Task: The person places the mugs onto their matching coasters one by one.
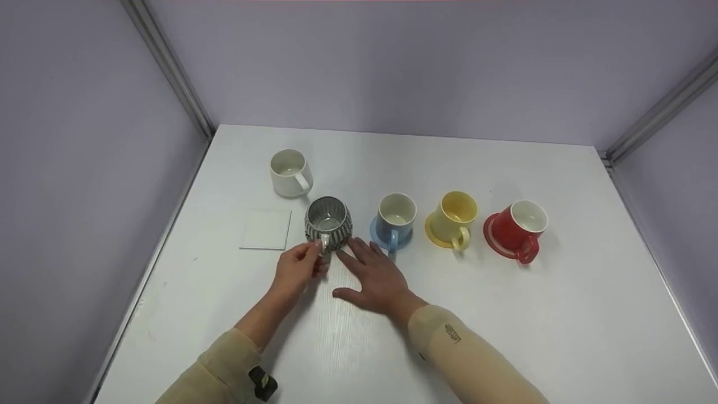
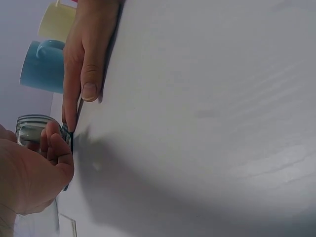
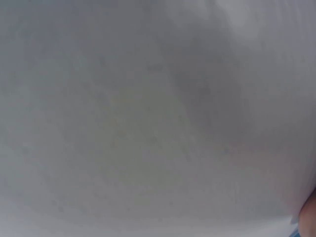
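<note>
A grey mug with dark vertical stripes (image 1: pixel 328 212) stands near the middle of the table in the head view, its handle toward the person. My left hand (image 1: pixel 298 266) pinches that handle between thumb and fingers. Palm down and fingers spread, my right hand (image 1: pixel 377 279) lies low over the table, its fingertips right at the mug's base on the right side. In the left wrist view, the striped mug (image 2: pixel 35 118) is partly hidden behind the left hand (image 2: pixel 34 173). Mostly bare white tabletop fills the right wrist view, with a bit of skin (image 3: pixel 308 217) at the lower right.
To the right stand a blue mug (image 1: pixel 396 219), a yellow mug (image 1: pixel 452 219) and a red mug (image 1: pixel 511 229), each on a round coaster of matching colour. A white mug (image 1: pixel 290 175) is at the back left. Before it lies a white square coaster (image 1: pixel 266 230).
</note>
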The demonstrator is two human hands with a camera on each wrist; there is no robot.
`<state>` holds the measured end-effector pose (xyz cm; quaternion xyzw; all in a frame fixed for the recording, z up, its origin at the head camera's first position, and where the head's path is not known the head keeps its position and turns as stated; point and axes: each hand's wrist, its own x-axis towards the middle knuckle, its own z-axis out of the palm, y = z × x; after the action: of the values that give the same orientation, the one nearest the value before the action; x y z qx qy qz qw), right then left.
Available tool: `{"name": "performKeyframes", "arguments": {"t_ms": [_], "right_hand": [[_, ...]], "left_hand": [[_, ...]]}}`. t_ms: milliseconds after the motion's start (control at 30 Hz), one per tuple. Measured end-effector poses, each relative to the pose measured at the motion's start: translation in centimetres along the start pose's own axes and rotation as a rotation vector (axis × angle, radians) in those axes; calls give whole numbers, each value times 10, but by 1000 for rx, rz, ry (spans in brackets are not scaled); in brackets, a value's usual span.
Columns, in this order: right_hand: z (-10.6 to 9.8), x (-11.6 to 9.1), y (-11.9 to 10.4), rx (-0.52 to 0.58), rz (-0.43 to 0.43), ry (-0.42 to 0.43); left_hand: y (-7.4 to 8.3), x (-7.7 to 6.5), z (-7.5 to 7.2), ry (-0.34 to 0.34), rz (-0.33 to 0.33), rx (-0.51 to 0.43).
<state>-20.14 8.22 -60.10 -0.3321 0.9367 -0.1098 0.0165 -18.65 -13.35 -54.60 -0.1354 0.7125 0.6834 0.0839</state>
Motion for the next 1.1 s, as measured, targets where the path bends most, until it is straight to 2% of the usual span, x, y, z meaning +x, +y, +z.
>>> {"name": "performKeyframes", "arguments": {"t_ms": [100,367,700,900,1100], "right_hand": [[-1,0,4,-11,8,-7],[1,0,-2,5,16,-25],[-1,-3,3,11,9,-5],[-2,-7,2,14,-25,6],[-6,-14,-8,18,-80,-6]], "left_hand": [[2,1,-1,3,-4,15],[8,-2,-19,70,6,0],[32,5,-35,149,20,-29],[40,10,-53,186,25,-29],[46,17,-70,218,20,1]]}}
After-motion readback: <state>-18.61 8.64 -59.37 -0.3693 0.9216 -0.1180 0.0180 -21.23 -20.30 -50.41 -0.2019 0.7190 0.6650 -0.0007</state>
